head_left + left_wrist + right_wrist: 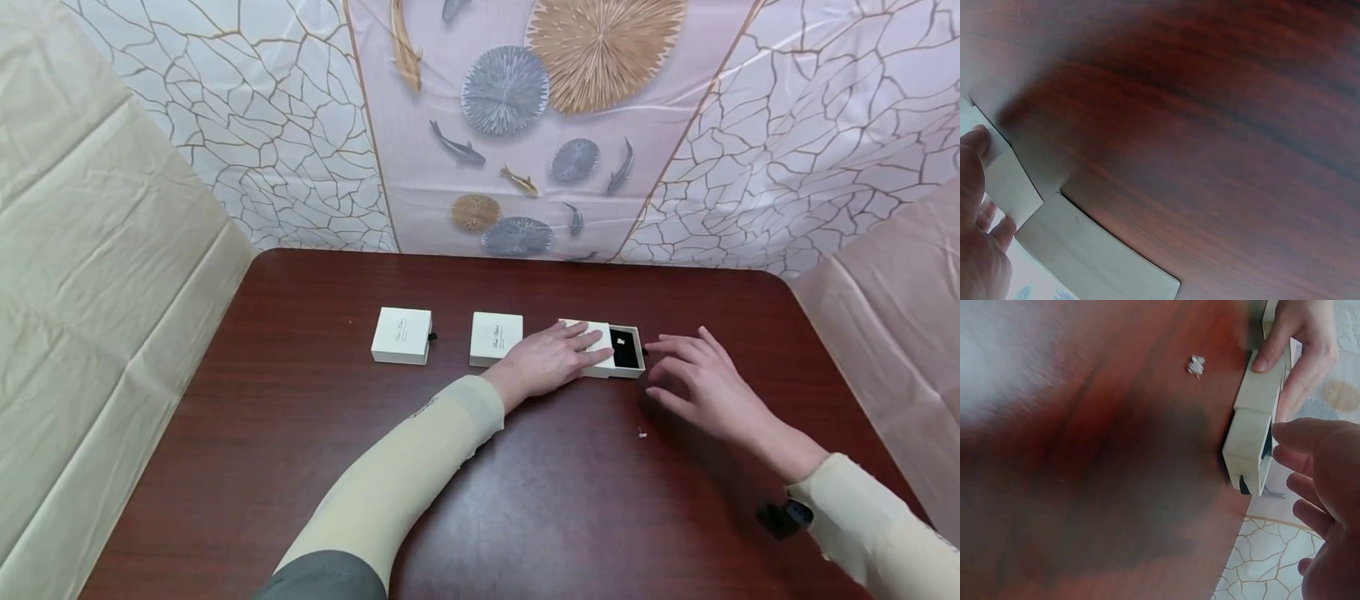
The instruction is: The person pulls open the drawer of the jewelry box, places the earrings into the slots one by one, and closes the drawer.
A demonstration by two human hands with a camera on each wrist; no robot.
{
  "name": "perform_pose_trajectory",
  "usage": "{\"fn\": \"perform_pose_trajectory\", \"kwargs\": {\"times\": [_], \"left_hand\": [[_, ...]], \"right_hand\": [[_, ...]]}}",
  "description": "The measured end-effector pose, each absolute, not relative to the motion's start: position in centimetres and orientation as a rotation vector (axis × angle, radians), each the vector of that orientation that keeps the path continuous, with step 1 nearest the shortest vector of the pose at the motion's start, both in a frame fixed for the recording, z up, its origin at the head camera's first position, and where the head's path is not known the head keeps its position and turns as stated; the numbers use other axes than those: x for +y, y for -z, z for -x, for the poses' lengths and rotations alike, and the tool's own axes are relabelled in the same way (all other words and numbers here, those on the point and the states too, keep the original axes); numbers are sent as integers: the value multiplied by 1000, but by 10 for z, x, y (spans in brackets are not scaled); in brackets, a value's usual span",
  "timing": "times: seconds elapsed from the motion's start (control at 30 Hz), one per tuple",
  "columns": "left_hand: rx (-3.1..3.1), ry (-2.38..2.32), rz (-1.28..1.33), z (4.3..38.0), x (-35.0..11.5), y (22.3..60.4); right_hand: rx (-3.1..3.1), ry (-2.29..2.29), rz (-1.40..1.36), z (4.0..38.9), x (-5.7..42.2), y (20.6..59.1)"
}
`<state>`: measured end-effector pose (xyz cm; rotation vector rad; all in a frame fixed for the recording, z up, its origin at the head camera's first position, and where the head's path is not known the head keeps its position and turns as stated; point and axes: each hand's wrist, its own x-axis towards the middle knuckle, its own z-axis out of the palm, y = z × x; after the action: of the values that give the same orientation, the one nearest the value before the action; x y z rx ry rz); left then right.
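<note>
My left hand (551, 358) lies over the white sleeve of a small drawer-style box (600, 372) at the right of the row, holding it with fingers on top and thumb at the near side. The box's inner drawer (1244, 447) sticks out to the right, showing a black insert (624, 348) with a tiny silvery piece on it. Loosely bent, the fingers of my right hand (701, 387) hover beside the drawer's end with its black pull tab (1244, 485), gripping nothing. A small silvery, sparkling piece (1195, 365) lies on the table in front of the box.
Two more white boxes stand to the left: one (497, 335) close by my left wrist, another (402, 335) farther along with a black tab. They rest on a dark red-brown wooden table (300, 433). A patterned cloth (300, 125) hangs behind its back edge.
</note>
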<state>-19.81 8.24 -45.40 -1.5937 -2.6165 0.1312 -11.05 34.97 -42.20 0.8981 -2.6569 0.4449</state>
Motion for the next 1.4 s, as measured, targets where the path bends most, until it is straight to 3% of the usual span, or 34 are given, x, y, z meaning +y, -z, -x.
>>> {"fn": "perform_pose_trajectory", "kwargs": {"times": [0.87,1.4], "left_hand": [[-2617,-138,1613,196,86,454],[-2612,-176,1587,197,84,454]], "right_hand": [[-2625,-437,-1041,70,347,454],[-2555,-369,-1128,75,343,458]]}}
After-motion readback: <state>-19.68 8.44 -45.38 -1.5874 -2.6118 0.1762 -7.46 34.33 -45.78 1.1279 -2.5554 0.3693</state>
